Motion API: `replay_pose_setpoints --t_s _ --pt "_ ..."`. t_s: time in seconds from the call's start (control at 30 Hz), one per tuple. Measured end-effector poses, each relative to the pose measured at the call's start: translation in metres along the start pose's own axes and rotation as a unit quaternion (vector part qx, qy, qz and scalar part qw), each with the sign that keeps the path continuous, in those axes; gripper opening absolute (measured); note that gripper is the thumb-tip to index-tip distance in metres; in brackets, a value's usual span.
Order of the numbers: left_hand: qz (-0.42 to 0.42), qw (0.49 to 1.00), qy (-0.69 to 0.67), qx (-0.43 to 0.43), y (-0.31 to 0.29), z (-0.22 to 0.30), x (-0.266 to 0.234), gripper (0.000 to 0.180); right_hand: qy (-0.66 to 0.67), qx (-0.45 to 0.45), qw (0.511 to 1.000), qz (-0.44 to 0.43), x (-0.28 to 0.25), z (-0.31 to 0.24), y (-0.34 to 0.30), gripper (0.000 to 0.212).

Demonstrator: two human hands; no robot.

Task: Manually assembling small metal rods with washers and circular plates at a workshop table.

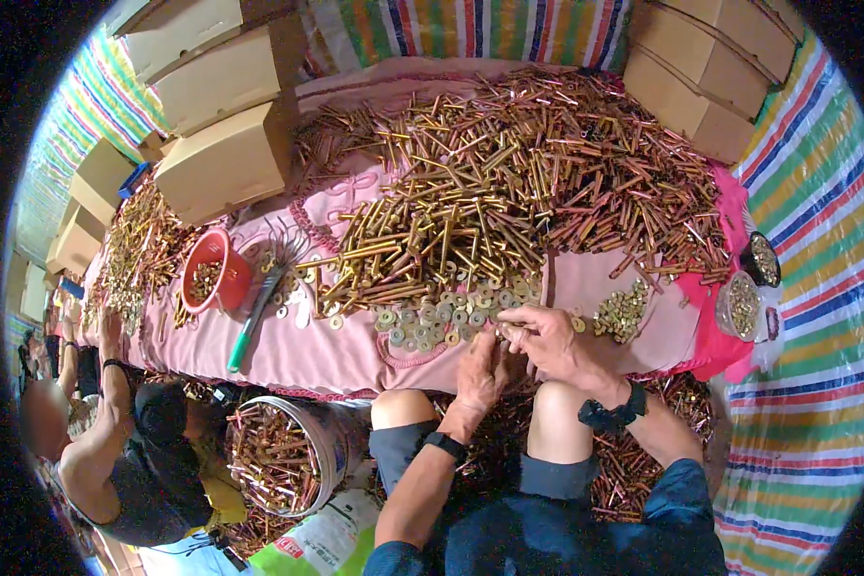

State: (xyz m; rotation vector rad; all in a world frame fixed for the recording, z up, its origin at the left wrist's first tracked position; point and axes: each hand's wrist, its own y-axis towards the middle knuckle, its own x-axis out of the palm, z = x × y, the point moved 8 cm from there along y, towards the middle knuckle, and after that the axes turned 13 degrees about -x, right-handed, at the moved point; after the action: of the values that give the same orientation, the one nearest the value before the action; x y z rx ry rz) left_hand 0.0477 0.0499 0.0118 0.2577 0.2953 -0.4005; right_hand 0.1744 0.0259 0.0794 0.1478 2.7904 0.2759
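Note:
My left hand [484, 369] and my right hand [545, 338] meet at the front edge of a pink cloth [307, 350], above my knees. Both have their fingers pinched together around something small that the fingers hide. Just beyond them lies a spread of flat metal washers [422, 324]. A large heap of long brassy bolts [470, 221] rises behind the washers. To the right of my right hand sits a small pile of nuts [621, 312].
A red plastic basket [223, 274] with small parts and a green-handled hand rake [257, 317] lie to the left. Clear tub [739, 305] and dark bowl [762, 259] stand right. A bucket of bolts [319, 437] is below. Another person [106, 442] works at left; boxes [223, 165] are stacked behind.

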Motion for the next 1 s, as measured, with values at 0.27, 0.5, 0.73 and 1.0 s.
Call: replay_pose_setpoints --t_s 0.27,0.5,0.73,1.0 --pt "0.010 1.000 0.020 0.019 -0.001 -0.003 0.001 0.036 -0.079 0.028 0.996 -0.004 -0.008 -0.019 0.004 0.025" --pt "0.016 1.000 -0.014 0.010 -0.001 0.000 -0.001 0.016 -0.164 -0.142 0.976 -0.032 0.005 -0.042 0.002 0.023" --pt "-0.009 1.000 -0.010 -0.003 -0.002 0.001 -0.001 0.018 -0.144 -0.113 0.983 -0.036 0.000 -0.030 0.004 0.025" --pt "-0.031 0.999 -0.005 -0.014 -0.002 -0.001 0.002 0.041 -0.016 0.018 1.000 0.005 -0.003 0.000 -0.003 0.022"
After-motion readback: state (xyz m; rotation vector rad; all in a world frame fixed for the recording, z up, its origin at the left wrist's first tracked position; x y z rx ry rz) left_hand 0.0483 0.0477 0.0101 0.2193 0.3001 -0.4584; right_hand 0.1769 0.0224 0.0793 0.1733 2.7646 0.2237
